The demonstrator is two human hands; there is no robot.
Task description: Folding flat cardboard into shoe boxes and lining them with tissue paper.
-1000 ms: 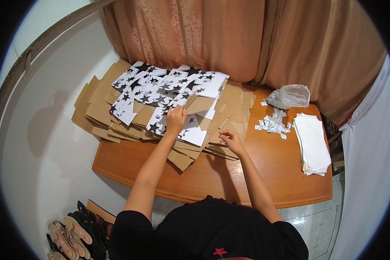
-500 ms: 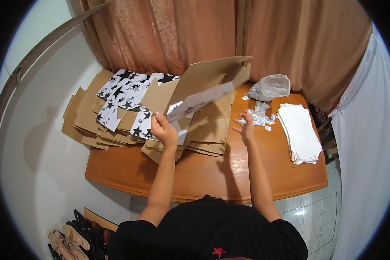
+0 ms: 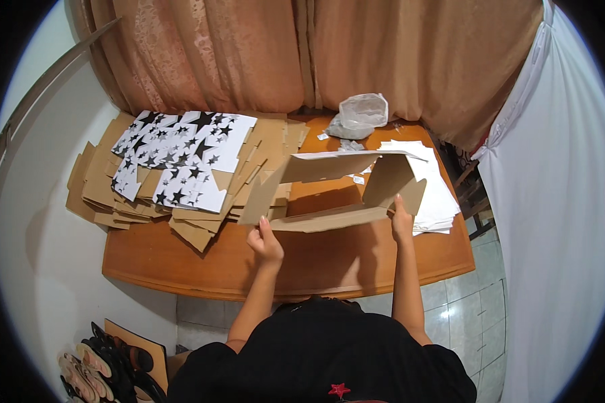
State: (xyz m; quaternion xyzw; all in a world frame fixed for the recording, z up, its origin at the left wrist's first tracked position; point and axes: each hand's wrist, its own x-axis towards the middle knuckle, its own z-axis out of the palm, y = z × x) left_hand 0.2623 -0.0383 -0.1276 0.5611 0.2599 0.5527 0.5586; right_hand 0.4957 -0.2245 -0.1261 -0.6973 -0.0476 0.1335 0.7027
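Observation:
A brown cardboard box is held up above the table, unfolded into a four-sided frame with the tabletop showing through its middle. Its near left corner is pinched in my left hand, thumb on top. My right hand grips the near right corner, thumb up against the side panel. To the left lies a pile of flattened cardboard boxes, some with white faces printed with black stars. A stack of white paper sheets is partly covered by the box's right side.
On the wooden table, a clear plastic bag stands at the back, with small clear packets in front of it. Brown curtains hang behind, a white cloth at right. Shoes are stacked at lower left.
The box has come off the pile toward me and the right, and has been spread into a frame. My right hand, open and empty before, now holds its right side.

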